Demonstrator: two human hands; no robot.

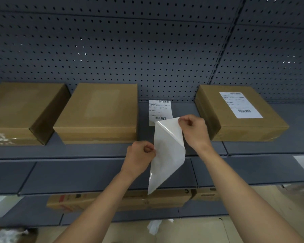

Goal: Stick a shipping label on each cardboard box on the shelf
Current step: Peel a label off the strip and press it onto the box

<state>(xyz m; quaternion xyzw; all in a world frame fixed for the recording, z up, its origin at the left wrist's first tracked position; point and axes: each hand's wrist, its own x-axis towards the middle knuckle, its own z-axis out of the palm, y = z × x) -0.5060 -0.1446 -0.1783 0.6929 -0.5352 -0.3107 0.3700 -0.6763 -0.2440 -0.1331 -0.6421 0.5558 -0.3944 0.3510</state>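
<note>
Label (167, 155), partly peeled, hangs before the shelf (95, 151) front edge, long axis near vertical, pinched at its left edge by the left hand (140, 155) and at its top corner by the right hand (195, 132); the bare middle box (102, 111) lies up-left, nearer the left hand.

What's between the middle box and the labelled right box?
In the head view, a loose printed label lies flat on the shelf, its near edge hidden behind the held sheet.

Dim, even light; glare streaks the glossy sheet (168, 155). Wide-angle bending curves the shelf (95, 151) edge. Below the shelf, the floor (200, 230) blurs.
</note>
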